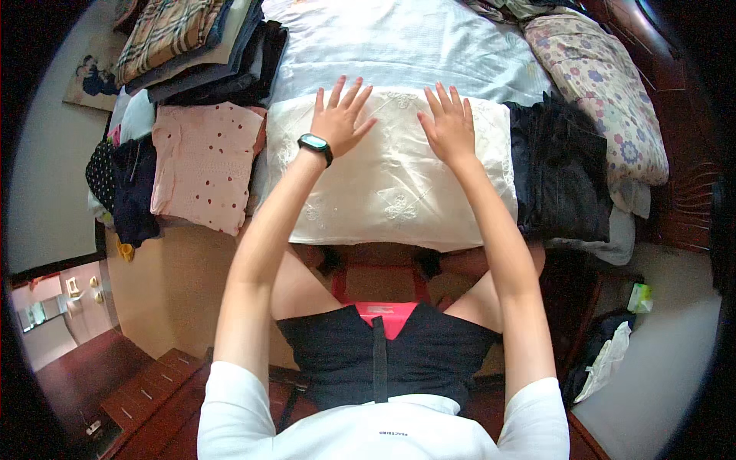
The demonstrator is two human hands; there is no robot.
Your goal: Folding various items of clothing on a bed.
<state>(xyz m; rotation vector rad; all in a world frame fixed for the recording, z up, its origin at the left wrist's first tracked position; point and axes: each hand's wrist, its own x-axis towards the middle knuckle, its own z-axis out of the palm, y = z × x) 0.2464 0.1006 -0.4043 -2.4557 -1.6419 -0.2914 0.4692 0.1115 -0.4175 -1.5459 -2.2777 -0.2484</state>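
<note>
Before me on the bed lies a cream cloth [397, 172] with embroidered flower motifs, spread as a flat rectangle. My left hand [340, 122] rests palm down on its upper left part, fingers apart, a black fitness band [315, 146] on the wrist. On the upper right part lies my right hand [448, 125], also palm down with fingers spread. Neither hand grips anything. The cloth's near edge reaches the front of the bed, above my knees. Light blue bedding [397, 46] stretches beyond its far edge.
Left of the cloth sits a folded pink spotted garment [201, 164], with a stack of folded clothes [190, 52] behind it. Dark trousers [560, 172] lie close on the right, beside a floral quilt [604, 98]. A pink stool [391, 313] shows between my legs.
</note>
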